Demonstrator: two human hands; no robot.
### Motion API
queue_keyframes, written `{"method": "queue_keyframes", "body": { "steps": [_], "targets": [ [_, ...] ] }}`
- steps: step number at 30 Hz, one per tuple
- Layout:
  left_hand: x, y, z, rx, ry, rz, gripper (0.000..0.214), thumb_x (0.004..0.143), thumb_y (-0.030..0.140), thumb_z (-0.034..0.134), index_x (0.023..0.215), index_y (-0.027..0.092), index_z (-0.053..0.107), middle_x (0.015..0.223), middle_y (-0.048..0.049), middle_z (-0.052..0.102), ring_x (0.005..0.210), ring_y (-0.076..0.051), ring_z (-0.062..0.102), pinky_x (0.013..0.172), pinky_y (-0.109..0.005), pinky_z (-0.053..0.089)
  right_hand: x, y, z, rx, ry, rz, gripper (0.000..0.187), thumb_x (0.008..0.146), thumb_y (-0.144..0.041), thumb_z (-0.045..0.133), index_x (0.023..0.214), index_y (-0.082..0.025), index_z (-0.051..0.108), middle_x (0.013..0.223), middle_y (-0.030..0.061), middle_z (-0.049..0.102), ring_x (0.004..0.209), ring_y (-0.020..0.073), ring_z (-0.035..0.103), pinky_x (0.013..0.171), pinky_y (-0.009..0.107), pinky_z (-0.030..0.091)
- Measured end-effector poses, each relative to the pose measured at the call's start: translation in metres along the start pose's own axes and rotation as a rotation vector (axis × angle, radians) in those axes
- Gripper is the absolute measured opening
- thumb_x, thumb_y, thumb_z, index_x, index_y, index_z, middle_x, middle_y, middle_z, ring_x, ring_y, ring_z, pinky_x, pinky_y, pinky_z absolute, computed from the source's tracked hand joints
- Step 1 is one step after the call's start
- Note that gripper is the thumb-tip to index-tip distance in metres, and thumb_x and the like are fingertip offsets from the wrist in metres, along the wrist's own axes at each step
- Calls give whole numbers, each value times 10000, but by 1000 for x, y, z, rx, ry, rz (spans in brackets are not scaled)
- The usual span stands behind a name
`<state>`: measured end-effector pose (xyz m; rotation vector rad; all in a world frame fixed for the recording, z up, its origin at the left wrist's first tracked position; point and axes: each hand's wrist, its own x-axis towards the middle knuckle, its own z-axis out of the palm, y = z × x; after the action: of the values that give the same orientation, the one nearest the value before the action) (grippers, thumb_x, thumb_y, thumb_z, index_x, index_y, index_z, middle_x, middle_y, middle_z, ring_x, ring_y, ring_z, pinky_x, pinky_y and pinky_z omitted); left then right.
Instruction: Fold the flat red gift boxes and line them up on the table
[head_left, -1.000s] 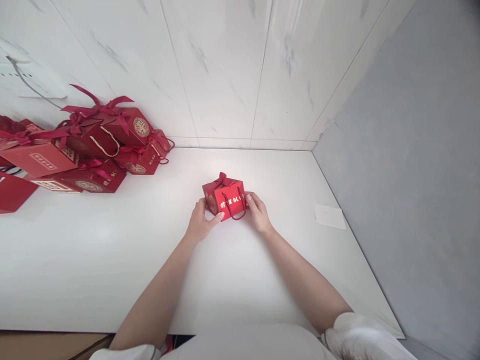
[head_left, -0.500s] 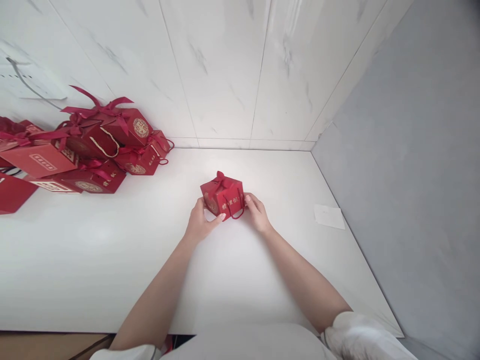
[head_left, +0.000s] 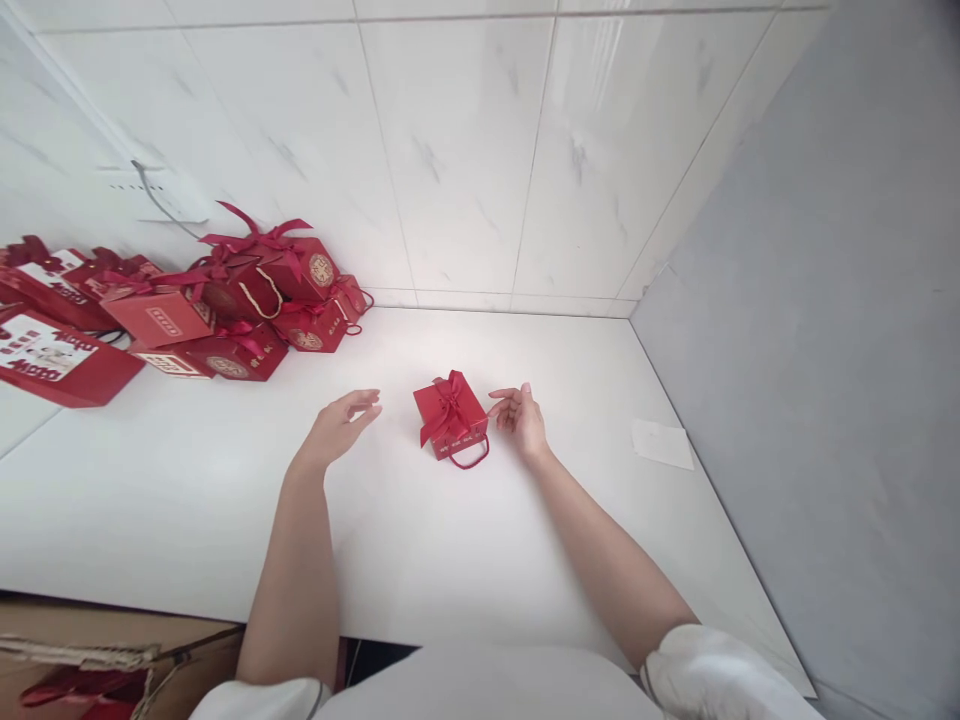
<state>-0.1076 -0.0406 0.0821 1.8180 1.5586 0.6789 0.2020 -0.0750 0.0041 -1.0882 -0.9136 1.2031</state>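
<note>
A small red gift box [head_left: 451,419] with a ribbon bow on top and a cord handle stands upright on the white table [head_left: 420,540], free of both hands. My left hand [head_left: 339,428] hovers open to its left, a short gap away, fingers stretched toward it. Just right of the box, my right hand [head_left: 520,418] is open too, fingers loosely curled and holding nothing.
A pile of larger red gift boxes and bags [head_left: 247,295] with ribbons lies at the back left against the marble wall. A white slip of paper [head_left: 660,443] lies near the grey right wall. A cardboard box [head_left: 97,670] sits below the table's front edge.
Both hands have let go of the small red box and drawn apart from it. The box now rests on the table with its bow up. The camera view has shifted.
</note>
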Motion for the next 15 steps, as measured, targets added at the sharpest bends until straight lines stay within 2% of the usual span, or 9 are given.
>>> {"method": "queue_keyframes", "body": {
  "steps": [1,3,6,8,11,13,15],
  "targets": [
    [-4,11,-1,11,79,5,522,817,592,585,1214,255,625,1286,-93,635,1211,-292,578,1082,-482,410,0,1,0,6,-1,-2,714,895,-763,263,911,-196,697,691,46,682,495,141,525,471,284,331],
    [-11,39,3,47,113,77,568,825,595,581,1294,275,563,1385,-76,559,1282,-278,521,1087,-458,407,0,3,-1,14,-12,-4,705,900,-754,278,913,-188,697,698,48,681,500,138,533,473,279,339],
    [-14,82,18,152,-78,268,753,740,610,675,1394,304,463,1497,-61,426,1385,-291,397,1131,-442,357,1,6,-2,26,-29,-14,702,905,-744,291,918,-174,700,698,51,682,502,132,541,478,273,347],
    [-10,102,31,229,-225,348,914,643,629,742,1426,281,425,1525,-88,372,1403,-325,359,1122,-441,365,1,7,-2,29,-26,-25,696,900,-745,310,917,-170,701,697,51,685,500,131,543,479,273,351],
    [1,113,52,390,-303,327,1113,520,627,798,1464,222,370,1463,-172,427,1348,-401,404,1051,-489,406,-1,7,-3,23,-18,-36,686,884,-752,340,907,-170,702,686,46,686,497,132,543,484,276,362],
    [10,115,62,509,-285,255,1172,495,582,808,1485,181,325,1376,-220,496,1270,-439,476,991,-508,431,-3,8,-5,21,-12,-43,681,875,-757,355,898,-171,702,677,44,684,508,136,549,500,280,379],
    [17,118,65,584,-266,192,1189,476,521,817,1487,156,308,1297,-236,546,1178,-447,550,925,-488,464,-5,9,-8,19,-5,-53,675,864,-760,374,891,-169,701,685,49,686,535,143,562,526,285,402]
  ]
}}
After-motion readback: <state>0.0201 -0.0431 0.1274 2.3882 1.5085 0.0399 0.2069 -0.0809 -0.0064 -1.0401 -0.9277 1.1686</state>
